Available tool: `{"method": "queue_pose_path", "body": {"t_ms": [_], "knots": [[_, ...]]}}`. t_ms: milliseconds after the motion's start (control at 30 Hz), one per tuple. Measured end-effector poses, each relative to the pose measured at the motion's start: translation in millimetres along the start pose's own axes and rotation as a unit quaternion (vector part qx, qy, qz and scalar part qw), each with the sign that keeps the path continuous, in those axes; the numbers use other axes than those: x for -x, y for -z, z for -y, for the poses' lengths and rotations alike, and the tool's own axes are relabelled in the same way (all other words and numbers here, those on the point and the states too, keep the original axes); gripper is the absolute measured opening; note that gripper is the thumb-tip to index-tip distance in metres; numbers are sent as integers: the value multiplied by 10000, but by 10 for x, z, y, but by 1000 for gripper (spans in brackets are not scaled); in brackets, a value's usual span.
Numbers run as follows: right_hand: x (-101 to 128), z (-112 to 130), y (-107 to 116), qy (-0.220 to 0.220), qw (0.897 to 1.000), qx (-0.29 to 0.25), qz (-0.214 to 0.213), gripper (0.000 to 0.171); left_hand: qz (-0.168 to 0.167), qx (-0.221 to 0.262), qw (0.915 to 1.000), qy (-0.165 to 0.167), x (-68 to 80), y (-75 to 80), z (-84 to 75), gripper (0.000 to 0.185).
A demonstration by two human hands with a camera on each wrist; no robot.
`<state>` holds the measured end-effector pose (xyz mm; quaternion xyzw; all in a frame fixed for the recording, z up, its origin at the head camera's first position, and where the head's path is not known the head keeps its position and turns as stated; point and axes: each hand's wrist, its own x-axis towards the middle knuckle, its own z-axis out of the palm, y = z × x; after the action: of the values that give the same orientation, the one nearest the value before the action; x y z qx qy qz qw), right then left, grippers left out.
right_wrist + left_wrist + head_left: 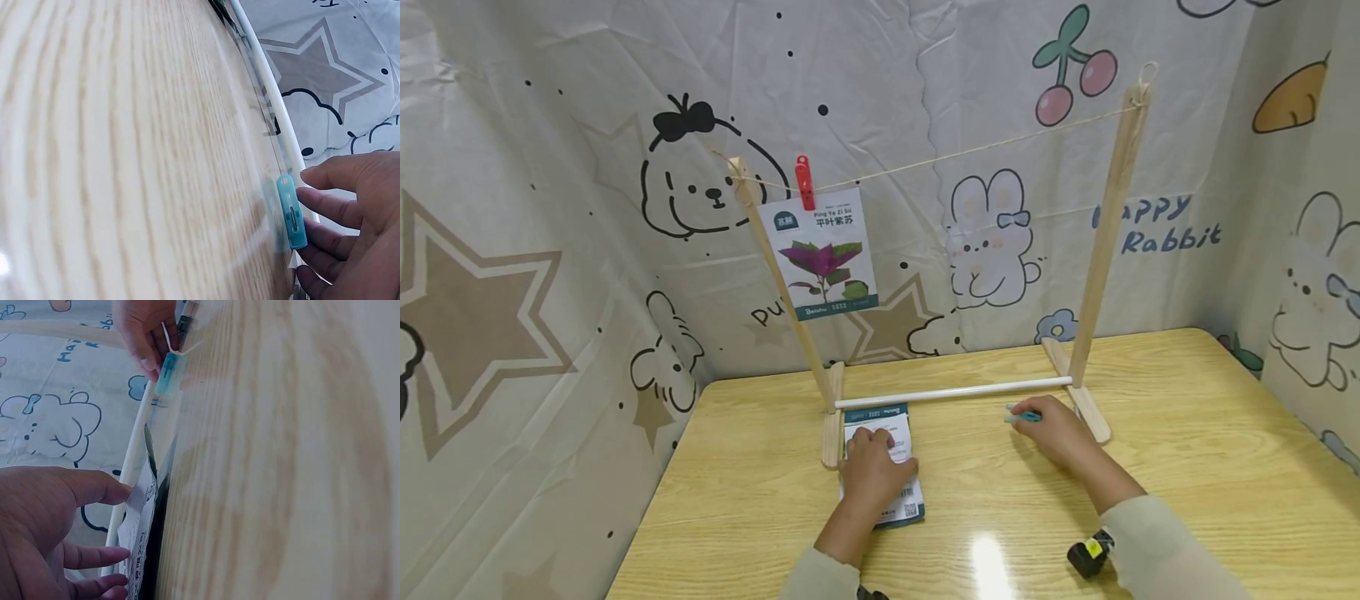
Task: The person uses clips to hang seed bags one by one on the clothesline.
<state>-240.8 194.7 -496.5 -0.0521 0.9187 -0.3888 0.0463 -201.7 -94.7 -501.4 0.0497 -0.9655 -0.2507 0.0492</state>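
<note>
The left hand (874, 468) is holding its thumb and fingers wide apart, their tips touching a printed flat packet (895, 502) that is lying at the near side of a round white rod (955, 392). The right hand (1054, 433) is touching one slim teal plastic clip (292, 212) on the tabletop (760, 500); whether it is pinching it I cannot tell. Above, one red clip (804, 182) is gripping a single hanging packet (822, 254), which is reading "Ping Ye Zi Su" and "平叶紫苏" over a purple-leaved plant. One thin, fibrous cord (985, 151) is stretching between two flat wooden posts (1101, 242), which are standing on two wooden feet. Behind, a wrinkled cloth (880, 100) is showing cartoons and "Happy Rabbit"; the yellowish tabletop is showing wood grain.
</note>
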Motion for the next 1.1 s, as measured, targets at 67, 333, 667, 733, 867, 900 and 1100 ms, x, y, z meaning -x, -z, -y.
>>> {"method": "queue_pose_path", "body": {"t_ms": [67, 333, 667, 733, 867, 900, 1100], "knots": [[-6, -13, -4, -2, 10000, -28, 15, 32, 26, 78, 9999, 74, -3, 1, 7, 42], [-9, -71, -35, 83, 9998, -8, -165, 29, 77, 439, 9989, 148, 5, 15, 35, 38], [16, -126, -25, 134, 9996, 58, -231, 29, 182, 272, 9992, -211, 1, 21, 59, 19], [8, -129, -29, 148, 9995, 62, -258, 28, 224, 352, 9989, -222, -2, 29, 59, 18], [3, -125, -39, 141, 9994, 54, -299, 26, 271, 472, 9983, -215, -8, 37, 61, 17], [4, -120, -39, 144, 9994, 57, -298, 26, 275, 490, 9982, -209, -9, 39, 63, 18], [2, -114, -28, 155, 9992, 173, -318, 26, 348, 449, 9983, -102, -24, 42, 61, 16]]}}
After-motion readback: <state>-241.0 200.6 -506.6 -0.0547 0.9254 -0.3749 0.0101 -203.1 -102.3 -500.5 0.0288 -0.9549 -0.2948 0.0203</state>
